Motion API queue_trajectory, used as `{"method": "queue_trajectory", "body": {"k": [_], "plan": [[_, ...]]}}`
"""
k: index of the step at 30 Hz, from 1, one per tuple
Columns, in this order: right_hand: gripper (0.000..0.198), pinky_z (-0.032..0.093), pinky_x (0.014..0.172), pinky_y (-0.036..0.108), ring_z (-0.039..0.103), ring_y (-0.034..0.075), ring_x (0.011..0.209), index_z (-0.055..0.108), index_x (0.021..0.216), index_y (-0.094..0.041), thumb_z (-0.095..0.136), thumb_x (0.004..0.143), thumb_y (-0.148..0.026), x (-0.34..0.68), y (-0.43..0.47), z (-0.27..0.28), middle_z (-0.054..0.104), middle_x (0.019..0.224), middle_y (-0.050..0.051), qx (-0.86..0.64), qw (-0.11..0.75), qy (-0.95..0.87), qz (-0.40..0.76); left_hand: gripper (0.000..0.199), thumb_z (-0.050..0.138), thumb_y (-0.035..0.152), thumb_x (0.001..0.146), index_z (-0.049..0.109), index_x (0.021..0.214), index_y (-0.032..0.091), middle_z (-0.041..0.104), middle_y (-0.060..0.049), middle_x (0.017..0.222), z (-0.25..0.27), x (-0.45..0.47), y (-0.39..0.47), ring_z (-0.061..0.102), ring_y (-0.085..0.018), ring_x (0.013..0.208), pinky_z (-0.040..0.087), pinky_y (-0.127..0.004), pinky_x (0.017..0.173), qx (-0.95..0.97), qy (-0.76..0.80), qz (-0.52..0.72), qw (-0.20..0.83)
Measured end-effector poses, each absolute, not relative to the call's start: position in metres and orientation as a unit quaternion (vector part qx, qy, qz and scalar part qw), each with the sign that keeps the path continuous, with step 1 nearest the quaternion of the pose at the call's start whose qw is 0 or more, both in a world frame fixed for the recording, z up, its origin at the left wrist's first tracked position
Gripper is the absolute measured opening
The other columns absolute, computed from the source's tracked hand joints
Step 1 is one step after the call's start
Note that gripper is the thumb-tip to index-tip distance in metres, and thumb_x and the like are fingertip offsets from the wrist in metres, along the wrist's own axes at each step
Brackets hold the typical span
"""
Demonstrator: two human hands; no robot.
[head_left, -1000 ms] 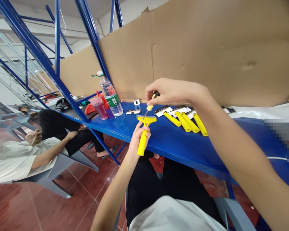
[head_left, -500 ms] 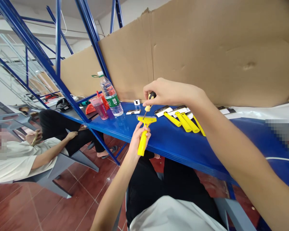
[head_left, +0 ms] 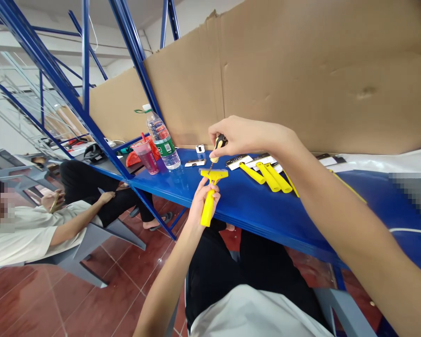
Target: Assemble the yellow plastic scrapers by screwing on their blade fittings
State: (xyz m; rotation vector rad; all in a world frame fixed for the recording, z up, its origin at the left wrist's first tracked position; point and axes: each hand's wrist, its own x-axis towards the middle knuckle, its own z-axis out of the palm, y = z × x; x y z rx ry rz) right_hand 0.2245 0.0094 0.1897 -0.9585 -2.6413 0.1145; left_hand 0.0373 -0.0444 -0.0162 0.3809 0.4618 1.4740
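My left hand (head_left: 200,206) is closed around a yellow scraper (head_left: 207,210), its wide head up and its handle pointing down, just in front of the table edge. My right hand (head_left: 228,133) grips a screwdriver (head_left: 220,141) with a black and pale yellow handle. The screwdriver's shaft points down to the left part of the scraper's head; whether the tip sits in a screw is too small to tell. Several yellow handles (head_left: 266,177) lie on the blue table to the right, partly hidden behind my right forearm, beside black and white packets (head_left: 239,162).
On the blue table (head_left: 182,187) stand a water bottle (head_left: 164,145) and a pink drink cup (head_left: 146,158). A small white item (head_left: 199,149) and a flat packet (head_left: 195,163) lie nearby. Cardboard (head_left: 287,70) walls the back. A seated person (head_left: 63,220) is at the left.
My right fingers have shifted slightly lower around the screwdriver handle, and the handle's visible side has turned. The scraper stays in my left hand. The view has moved very slightly.
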Motion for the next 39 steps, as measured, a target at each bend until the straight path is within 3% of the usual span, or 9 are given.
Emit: {"method": "queue_trajectory", "body": {"k": [5,12,20,27,33,39], "plan": [[0.037,0.045,0.076,0.039,0.067,0.029,0.098,0.071,0.121,-0.026,0.081,0.092,-0.047,0.228,0.008,0.190,0.078,0.119,0.010,-0.310,0.168,-0.932,0.081,0.068,0.069,-0.002,0.092,0.059,0.150,0.031,0.067,-0.012,0.141,-0.015,0.038,-0.046,0.068,-0.007,0.080,0.051,-0.015,0.063,0.179,0.207,0.657,0.702],[0.023,0.044,0.079,0.039,0.066,0.027,0.096,0.071,0.099,-0.024,0.079,0.096,-0.046,0.216,0.011,0.188,0.077,0.105,0.008,-0.279,0.210,-0.934,0.071,0.064,0.066,-0.003,0.093,0.058,0.149,0.028,0.067,-0.013,0.138,-0.015,0.037,-0.044,0.067,-0.006,0.079,0.050,-0.014,0.064,0.168,0.202,0.655,0.709],[0.027,0.048,0.078,0.037,0.067,0.027,0.100,0.069,0.114,-0.027,0.080,0.093,-0.039,0.219,0.009,0.187,0.079,0.118,0.009,-0.277,0.180,-0.936,0.124,0.068,0.068,-0.003,0.090,0.059,0.149,0.030,0.066,-0.012,0.141,-0.016,0.038,-0.043,0.067,-0.006,0.079,0.049,-0.015,0.063,0.166,0.209,0.656,0.705],[0.024,0.045,0.079,0.037,0.066,0.025,0.095,0.063,0.104,-0.025,0.080,0.095,-0.040,0.207,0.009,0.185,0.076,0.103,0.006,-0.282,0.216,-0.931,0.088,0.066,0.066,-0.003,0.092,0.059,0.149,0.030,0.066,-0.013,0.144,-0.013,0.037,-0.044,0.067,-0.006,0.078,0.049,-0.015,0.063,0.159,0.215,0.654,0.708],[0.036,0.049,0.076,0.037,0.067,0.026,0.094,0.060,0.120,-0.028,0.079,0.090,-0.033,0.215,0.014,0.181,0.078,0.114,0.008,-0.282,0.197,-0.933,0.108,0.063,0.064,-0.004,0.094,0.059,0.148,0.029,0.066,-0.013,0.142,-0.013,0.037,-0.044,0.067,-0.005,0.078,0.050,-0.014,0.063,0.154,0.198,0.656,0.712],[0.024,0.048,0.081,0.038,0.066,0.025,0.098,0.061,0.107,-0.027,0.077,0.095,-0.040,0.211,0.021,0.177,0.077,0.110,0.006,-0.227,0.232,-0.939,0.111,0.067,0.065,-0.004,0.092,0.058,0.149,0.030,0.066,-0.014,0.146,-0.011,0.038,-0.045,0.066,-0.005,0.076,0.050,-0.014,0.062,0.156,0.210,0.655,0.709]]}}
